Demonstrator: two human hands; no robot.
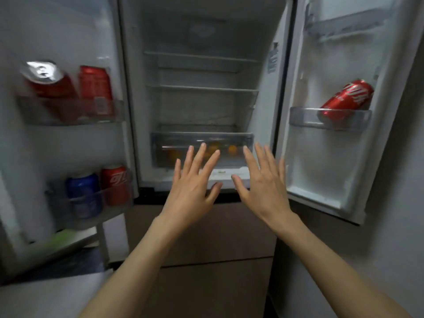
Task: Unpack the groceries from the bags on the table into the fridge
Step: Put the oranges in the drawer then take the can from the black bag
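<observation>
White fridge (202,106) open | left hand (192,187), right hand (263,187) fingers spread, holding nothing

Left door (57,143) smeared by motion blur; labels on its cans (95,90) unreadable. Orange items (232,149) in the crisper drawer (202,136) show only as dim blobs through frosted plastic, partly behind fingers (199,154). Sticker (273,58) on right inner wall illegible. Both forearms cut off by bottom edge.

Brown cabinet drawers (218,237) below; grey wall (401,203) rt.
</observation>
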